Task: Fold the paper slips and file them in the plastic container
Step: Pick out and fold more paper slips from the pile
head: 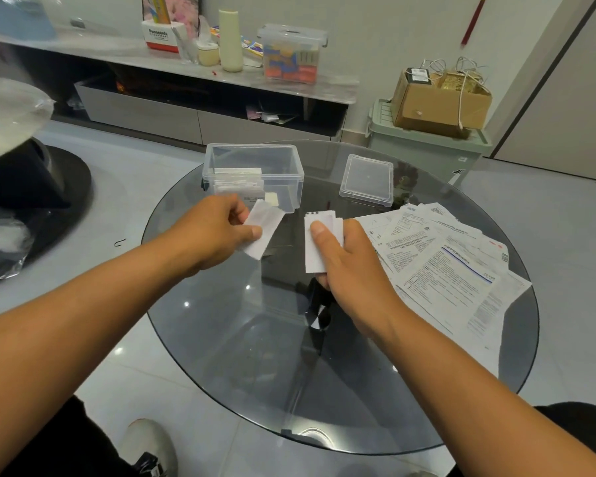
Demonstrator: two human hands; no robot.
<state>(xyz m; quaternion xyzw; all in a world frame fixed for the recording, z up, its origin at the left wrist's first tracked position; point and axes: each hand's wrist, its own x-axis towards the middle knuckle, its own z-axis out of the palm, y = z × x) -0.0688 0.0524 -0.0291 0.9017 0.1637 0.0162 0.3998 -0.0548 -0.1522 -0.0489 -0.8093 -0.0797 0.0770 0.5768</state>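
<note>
A clear plastic container (291,173) stands open at the far side of the round glass table (241,356), with several folded white slips (238,182) stacked inside at its left. My left hand (217,232) pinches a folded white slip (265,228) just in front of the container. My right hand (351,270) holds another folded white slip (319,242) upright, thumb pressed on its face. A spread pile of printed paper sheets (455,270) lies on the table to the right of my right hand.
The container's clear lid (367,180) lies on the table to the right of it. Beyond the table are a low TV cabinet (200,94) with boxes and bottles, and a green bin (427,146) carrying a cardboard box (441,101). My shoe (148,445) rests on the tiled floor below.
</note>
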